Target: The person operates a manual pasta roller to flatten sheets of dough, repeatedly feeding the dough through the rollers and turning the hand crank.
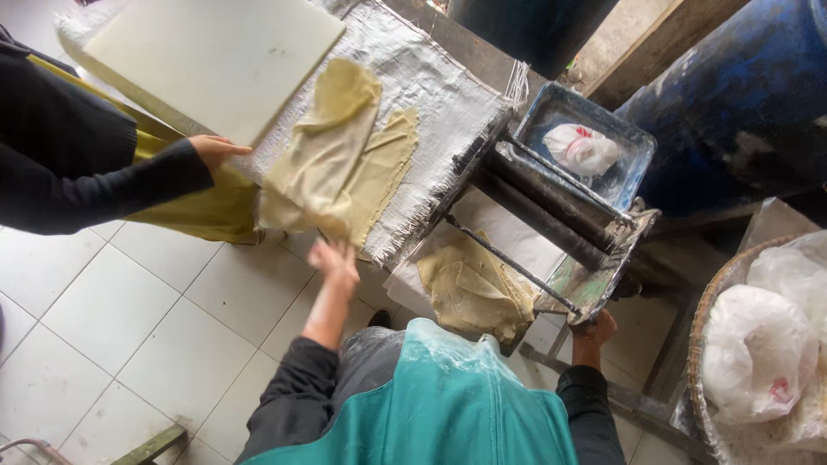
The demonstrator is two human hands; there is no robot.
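Left hand (334, 261) fingers spread open, touching the lower edge of the dough sheet (332, 151) lying on the woven sack-covered table (439, 95). Right hand (594, 329) curled under the roller machine (551, 215) corner; grip unclear. Folded dough (474, 288) below the rollers. White bag (581, 148) in metal tray (633, 142). Co-worker's hand (215, 151) at white board (215, 52).

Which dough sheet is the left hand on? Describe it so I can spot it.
Find the silver woven mat beside the dark roller machine. The left hand reaches the near edge of the dough sheet draped on that mat. Unlike the crumpled dough pile under the rollers, it lies long, with its far end folded over.
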